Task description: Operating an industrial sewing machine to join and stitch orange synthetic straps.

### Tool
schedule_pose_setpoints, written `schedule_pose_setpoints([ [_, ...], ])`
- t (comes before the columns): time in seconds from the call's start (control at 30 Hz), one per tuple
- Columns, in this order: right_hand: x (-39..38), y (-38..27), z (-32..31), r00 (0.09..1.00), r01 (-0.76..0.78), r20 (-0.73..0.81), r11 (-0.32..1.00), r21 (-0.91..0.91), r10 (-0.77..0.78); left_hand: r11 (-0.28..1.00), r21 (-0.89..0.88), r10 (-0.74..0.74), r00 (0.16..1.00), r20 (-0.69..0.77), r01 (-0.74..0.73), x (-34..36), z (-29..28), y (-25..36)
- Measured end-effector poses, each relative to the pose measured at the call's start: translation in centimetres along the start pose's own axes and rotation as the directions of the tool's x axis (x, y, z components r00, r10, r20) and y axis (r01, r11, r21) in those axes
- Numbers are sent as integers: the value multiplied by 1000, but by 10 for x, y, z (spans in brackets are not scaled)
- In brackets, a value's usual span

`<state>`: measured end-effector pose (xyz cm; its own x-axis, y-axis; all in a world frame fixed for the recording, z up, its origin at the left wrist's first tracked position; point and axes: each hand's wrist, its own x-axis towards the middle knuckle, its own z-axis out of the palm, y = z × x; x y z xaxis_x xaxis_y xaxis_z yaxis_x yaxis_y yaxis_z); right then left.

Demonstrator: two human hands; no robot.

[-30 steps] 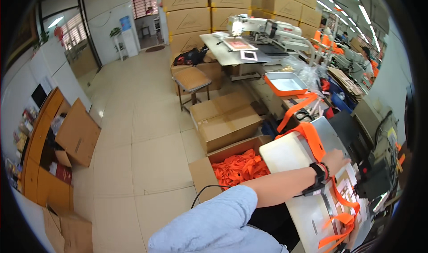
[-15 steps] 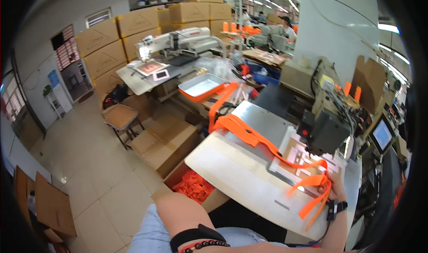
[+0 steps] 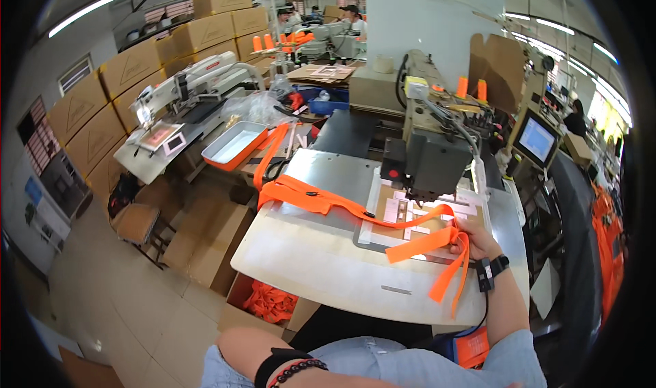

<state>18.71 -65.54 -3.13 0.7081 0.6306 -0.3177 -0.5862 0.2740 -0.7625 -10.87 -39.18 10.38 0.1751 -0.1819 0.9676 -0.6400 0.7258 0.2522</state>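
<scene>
My right hand (image 3: 476, 240) is closed around a bright orange webbing strap (image 3: 437, 240) at the right of the worktable. Loose tails of the strap hang below the fingers. From there it runs left, across the clamp plate (image 3: 403, 213), to a broad bundle of orange straps (image 3: 307, 195) with black fittings. This bundle drapes over the table's left edge. Just beyond my hand stands the dark sewing machine head (image 3: 437, 162), above the plate with its pale templates. My left arm shows at the bottom, with a black band and bead bracelet at the wrist; the left hand is out of view.
An orange-rimmed tray (image 3: 236, 145) sits beyond the table's left edge. Below, an open carton (image 3: 236, 296) holds orange strap pieces. A second sewing machine (image 3: 181, 90) stands at the far left before stacked cartons (image 3: 133, 67). A screen (image 3: 536, 140) is at right.
The view has swung right, so the table and machine sit further left in the picture. My right hand still grips the strap, and its loose tails have swung a little.
</scene>
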Motion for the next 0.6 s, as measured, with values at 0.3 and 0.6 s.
schedule_pose_setpoints([
  [0.3,0,1,9,1000,3,14,1000,-12,-3,689,687,-247,966,-80,233,-30,-50,58],
  [0.6,-1,0,4,1000,-10,6,1000,25,10,432,464,213,413,-886,773,-138,-139,93],
])
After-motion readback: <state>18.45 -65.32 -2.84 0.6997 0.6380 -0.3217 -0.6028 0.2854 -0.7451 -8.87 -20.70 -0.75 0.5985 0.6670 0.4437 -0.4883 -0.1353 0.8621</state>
